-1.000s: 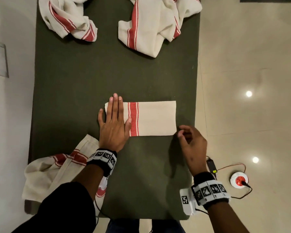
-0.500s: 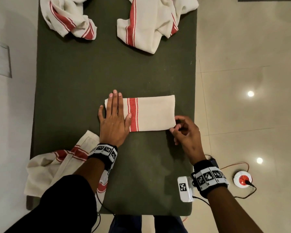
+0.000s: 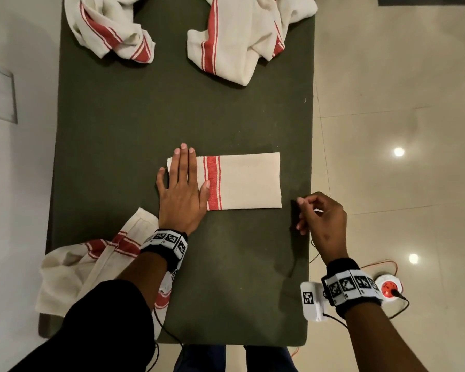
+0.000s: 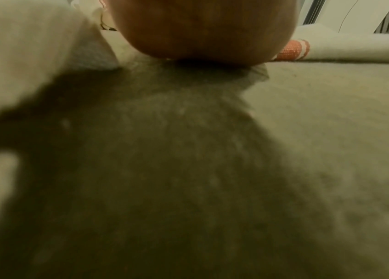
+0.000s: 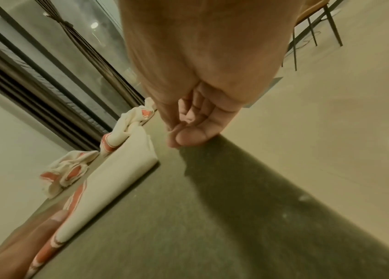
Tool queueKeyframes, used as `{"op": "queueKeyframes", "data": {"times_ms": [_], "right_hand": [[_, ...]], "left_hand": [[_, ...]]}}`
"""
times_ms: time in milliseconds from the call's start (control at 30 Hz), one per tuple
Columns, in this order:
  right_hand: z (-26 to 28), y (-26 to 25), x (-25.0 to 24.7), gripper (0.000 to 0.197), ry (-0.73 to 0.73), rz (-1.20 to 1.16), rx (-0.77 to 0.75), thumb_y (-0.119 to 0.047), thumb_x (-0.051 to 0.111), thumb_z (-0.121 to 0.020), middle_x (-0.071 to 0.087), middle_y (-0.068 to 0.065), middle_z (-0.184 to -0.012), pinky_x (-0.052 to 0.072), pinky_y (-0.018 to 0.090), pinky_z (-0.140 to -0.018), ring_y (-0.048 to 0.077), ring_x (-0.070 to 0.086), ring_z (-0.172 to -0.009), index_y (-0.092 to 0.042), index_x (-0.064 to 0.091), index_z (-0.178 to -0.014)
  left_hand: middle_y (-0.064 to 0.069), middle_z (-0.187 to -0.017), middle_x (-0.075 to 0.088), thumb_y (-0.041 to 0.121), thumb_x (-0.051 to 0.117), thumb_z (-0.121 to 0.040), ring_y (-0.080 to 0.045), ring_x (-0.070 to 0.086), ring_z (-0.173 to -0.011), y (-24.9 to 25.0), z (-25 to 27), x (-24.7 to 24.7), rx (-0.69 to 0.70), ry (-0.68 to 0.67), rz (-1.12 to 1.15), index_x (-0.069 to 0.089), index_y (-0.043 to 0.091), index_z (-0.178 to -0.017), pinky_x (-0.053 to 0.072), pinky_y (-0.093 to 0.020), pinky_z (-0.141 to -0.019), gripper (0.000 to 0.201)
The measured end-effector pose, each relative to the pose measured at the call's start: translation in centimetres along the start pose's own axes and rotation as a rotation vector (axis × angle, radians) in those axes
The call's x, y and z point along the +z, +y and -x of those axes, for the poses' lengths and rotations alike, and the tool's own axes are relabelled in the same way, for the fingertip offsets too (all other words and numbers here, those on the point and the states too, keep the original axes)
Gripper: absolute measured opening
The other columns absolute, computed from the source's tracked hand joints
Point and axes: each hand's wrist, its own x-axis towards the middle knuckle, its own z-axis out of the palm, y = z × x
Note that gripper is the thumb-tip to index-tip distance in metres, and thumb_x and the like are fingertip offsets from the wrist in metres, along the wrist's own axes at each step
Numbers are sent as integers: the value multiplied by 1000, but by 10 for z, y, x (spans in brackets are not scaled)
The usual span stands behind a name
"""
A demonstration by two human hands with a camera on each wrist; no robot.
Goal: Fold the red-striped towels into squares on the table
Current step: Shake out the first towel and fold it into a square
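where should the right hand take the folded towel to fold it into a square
Pinch the folded towel by its free right short edge, at the near corner, coming from the right. It lies flat, long side left to right, and the left hand presses the striped end down, so likely only the right end can lift. The right hand hovers empty beside that corner.

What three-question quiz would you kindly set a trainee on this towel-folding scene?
1. True or false: the left hand lies flat on the folded towel's striped end.
2. How many crumpled towels lie on the table?
3. The right hand: A grips the towel's corner; B is curled beside the towel, holding nothing; C lies flat on the table.
Key: 1 true; 2 three; 3 B.
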Motion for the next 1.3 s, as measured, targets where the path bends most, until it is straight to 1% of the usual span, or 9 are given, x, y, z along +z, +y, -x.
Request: {"op": "queueKeyframes", "data": {"times_ms": [133,200,300,633,767,833,933,1033,1300], "right_hand": [[12,-25,29,20,68,313,-346,-20,58,-105,70,2,-115,57,45,-95,17,66,-103,-15,67,-121],[10,-45,65,39,-52,457,-539,-24,50,-107,55,7,-147,40,41,-119,21,50,-136,-12,54,-145],[-9,-59,115,58,-180,682,-655,-33,35,-112,15,7,-175,15,38,-131,18,11,-162,-11,23,-165],[-44,-30,80,66,-65,796,-496,-44,25,-112,-5,0,-176,14,44,-131,14,-3,-162,-17,2,-168],[-53,-45,59,57,-135,656,-514,-37,35,-113,25,4,-172,26,43,-126,20,25,-158,-18,22,-165],[-60,-54,55,50,-132,624,-557,-25,49,-108,49,10,-153,39,43,-115,28,48,-136,-17,39,-157],[-75,-67,59,36,-179,642,-541,-23,60,-103,57,8,-130,48,43,-103,27,51,-116,-18,58,-139],[-97,-79,58,24,-275,627,-487,-31,63,-95,66,5,-114,46,44,-96,28,57,-106,-19,68,-115],[-105,-93,35,17,-490,566,-412,-25,65,-100,70,4,-96,42,31,-74,23,63,-90,-9,71,-105]], "left_hand": [[-5,-174,-9,54,22,-107,-20,-3,-161,5,3,-5,-11,23,-2,-5,13,-166,16,-61,-125,76],[-3,-174,-10,51,21,-108,-18,-4,-161,13,5,-7,-3,59,12,-5,14,-166,11,-58,-126,73],[-5,-175,-9,45,19,-110,-18,-3,-161,27,4,-2,8,68,-39,-5,13,-166,13,-57,-126,69],[-5,-173,-17,50,28,-109,-24,-5,-161,-2,-3,1,-141,29,110,-9,25,-166,15,-67,-123,72],[-7,-174,-10,48,33,-107,-24,0,-161,6,9,-26,-181,104,98,-6,22,-166,18,-64,-122,76],[-9,-171,19,44,43,-105,-25,26,-155,25,28,-39,-260,214,198,13,19,-166,30,-53,-118,72],[-1,-112,73,38,52,-103,-22,70,-98,74,74,-29,-477,218,653,65,22,-118,55,-37,-83,25],[4,-70,74,53,55,-98,-18,72,-61,122,93,-4,-749,-30,1030,66,19,-81,62,-42,-66,39],[-18,-97,78,25,80,-91,-27,79,-90,192,65,-16,-1150,-138,1851,68,-2,-110,65,-40,-80,35]]}}
